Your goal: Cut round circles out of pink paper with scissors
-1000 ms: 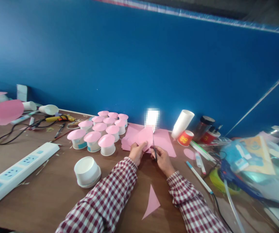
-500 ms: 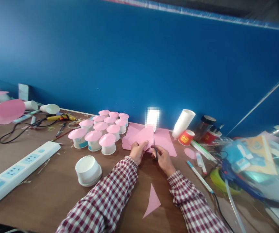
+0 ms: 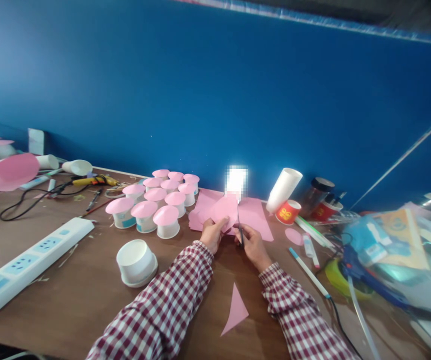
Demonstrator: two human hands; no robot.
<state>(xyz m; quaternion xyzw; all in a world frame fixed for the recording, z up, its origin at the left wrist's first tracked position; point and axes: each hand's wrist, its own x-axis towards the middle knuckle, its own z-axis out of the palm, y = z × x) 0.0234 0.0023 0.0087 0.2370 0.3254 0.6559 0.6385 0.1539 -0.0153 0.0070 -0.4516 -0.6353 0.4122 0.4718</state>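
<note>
My left hand (image 3: 210,234) pinches a rounded piece of pink paper (image 3: 224,211) and holds it up over the brown table (image 3: 80,290). My right hand (image 3: 252,244) is closed around a pair of scissors (image 3: 239,226), whose blades point up into the right edge of the pink piece. Both hands sit close together in front of a flat pink sheet (image 3: 253,216). A pink triangular offcut (image 3: 235,308) lies between my checked sleeves.
Several white cups with pink caps (image 3: 155,202) stand left of my hands, and an upturned white cup (image 3: 136,261) is nearer. A white power strip (image 3: 27,260) lies at left. Stacked white cups (image 3: 283,190), a red cup (image 3: 286,212), pens (image 3: 309,272) and plastic clutter (image 3: 388,250) fill the right.
The hands stay in nearly the same place, with the scissors still at the pink piece's edge. The view has shifted slightly.
</note>
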